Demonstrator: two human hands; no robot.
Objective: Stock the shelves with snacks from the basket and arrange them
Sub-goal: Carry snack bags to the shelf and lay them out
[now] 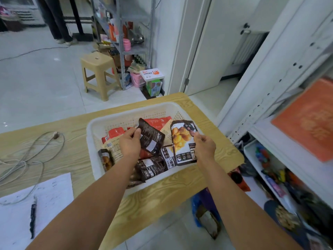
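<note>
The person's two hands are both over the basket, each busy with one packet. The left hand (130,142) pinches the upper corner of a dark brown snack packet (151,139), lifted and tilted above the heap. The right hand (205,145) pinches the right edge of a black packet printed with golden snack pieces (182,141), held nearly upright with its face to the wearer. The two packets are side by side, just apart.

Beneath them sits one white perforated plastic basket (115,121), still well filled. I count at least two red packets (115,132) toward the far side, at least three more dark packets (153,168) along the near side, and a pale packet with a barcode (113,150) lying flat at the left. More may be buried underneath, I cannot tell.

The basket rests on a light wooden table (72,141); to its left lie one loose coil of grey cable (27,156), one sheet of paper (50,199) and one dark pen (33,219) on that sheet.

To the right stands the white shelving (281,87); one blurred orange packet (310,120) lies on an upper shelf, and mixed colourful goods (270,159) crowd a lower one. Across the floor are one beige plastic stool (98,69) and, beside it, a grey metal rack (124,49) of assorted items.
</note>
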